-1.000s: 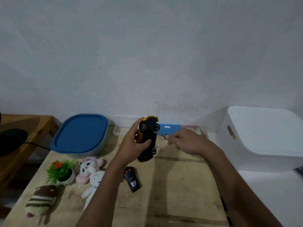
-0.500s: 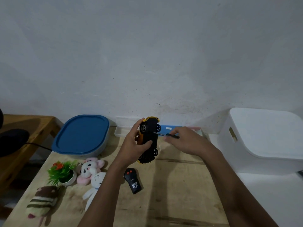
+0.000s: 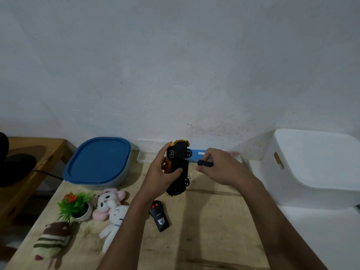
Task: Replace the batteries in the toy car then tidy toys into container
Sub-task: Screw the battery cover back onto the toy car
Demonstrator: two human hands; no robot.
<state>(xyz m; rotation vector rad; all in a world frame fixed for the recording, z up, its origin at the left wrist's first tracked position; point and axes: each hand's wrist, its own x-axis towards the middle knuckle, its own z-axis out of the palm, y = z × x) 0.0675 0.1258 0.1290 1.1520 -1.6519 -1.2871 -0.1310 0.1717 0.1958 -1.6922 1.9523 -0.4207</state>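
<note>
A: What is laid out, taken from the biggest thing down?

B: A wooden table (image 3: 204,230) is seen. A white bin (image 3: 315,168) with a handle slot is set just beside its right edge, and a blue-lidded tub (image 3: 97,160) at its back left. Soft toys (image 3: 106,203) and a small potted plant (image 3: 77,204) are ranged along the left front, and a black remote (image 3: 159,216) is laid near the middle.

A: Where is the toy car found?

B: The toy car (image 3: 180,162) is held above the back half of the table, stood on end, with its black underside turned to the right. It is clasped round the body by the left hand (image 3: 159,176), the thumb laid across the underside and the fingers wrapped behind the yellow shell.

A: And the other hand?

B: A small screwdriver (image 3: 203,163) is pinched at its dark handle by the right hand (image 3: 222,168), and its tip is set against the underside near the upper wheels. A battery-cover screw is judged to be the target, but the screw itself cannot be made out.

A: How is the car expected to handle?

B: It is judged light, stiff and hollow, with smooth plastic that may slip. It is best taken round the mid-body, clear of the wheels, and braced against the push of the tip.
</note>
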